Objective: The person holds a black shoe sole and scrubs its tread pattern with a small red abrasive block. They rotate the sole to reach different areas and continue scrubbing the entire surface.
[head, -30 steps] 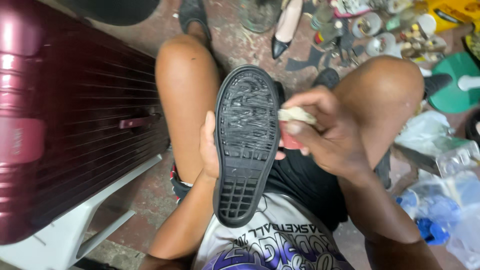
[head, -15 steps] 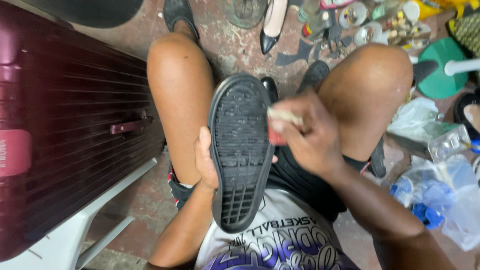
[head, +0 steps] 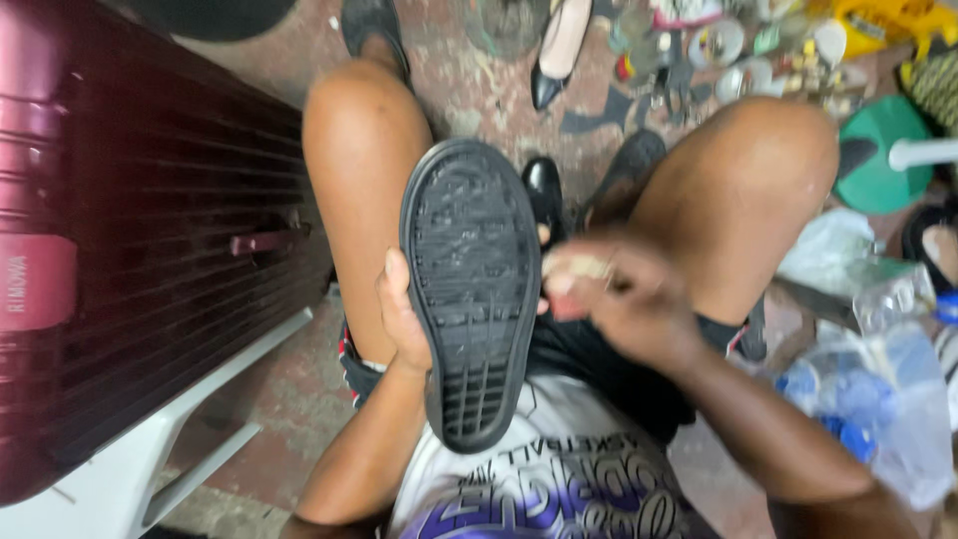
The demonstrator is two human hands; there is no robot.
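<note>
**Shoe sole held at frame centre**

Centrally, the left hand grasps the black shoe from behind, tread facing the camera, over the lap. The right hand, motion-blurred, pinches a small pale object just beside the sole's right edge. At left lies a maroon suitcase. At upper centre lies a pale high-heeled shoe

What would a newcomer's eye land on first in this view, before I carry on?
First the black shoe sole, tread up at centre between the bare knees, held from behind by the left hand. Next the right hand, blurred, at the sole's right edge, pinching a small pale object I cannot identify. Then the dark red ribbed suitcase filling the left side on a white plastic stand, and the shoes and scraps littering the floor at the top.
</note>
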